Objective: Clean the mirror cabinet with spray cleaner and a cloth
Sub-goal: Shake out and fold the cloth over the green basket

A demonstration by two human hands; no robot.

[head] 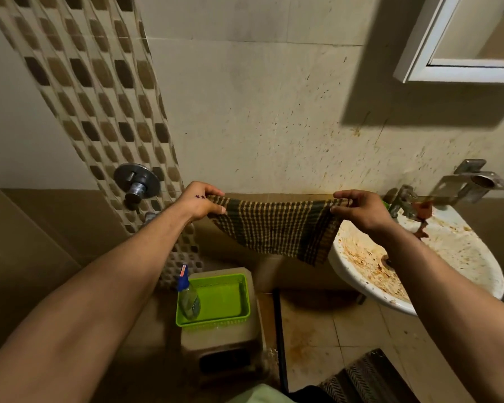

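Observation:
A checked green-and-tan cloth point(277, 228) hangs stretched between my two hands at the middle of the view. My left hand point(200, 200) pinches its left top corner, and my right hand point(358, 209) pinches its right top corner. The white-framed mirror cabinet point(419, 53) hangs on the wall at the top right, well above my right hand. A clear spray bottle point(188, 295) with a blue head stands in the left end of a green basket point(233, 314) down below, untouched.
The basket sits on a brown plastic stool point(224, 347). A stained white basin point(460, 248) with a tap point(402, 202) is at the right, a metal holder point(472, 181) above it. A wall valve point(136, 181) is at the left. A patterned mat point(370, 376) lies on the floor.

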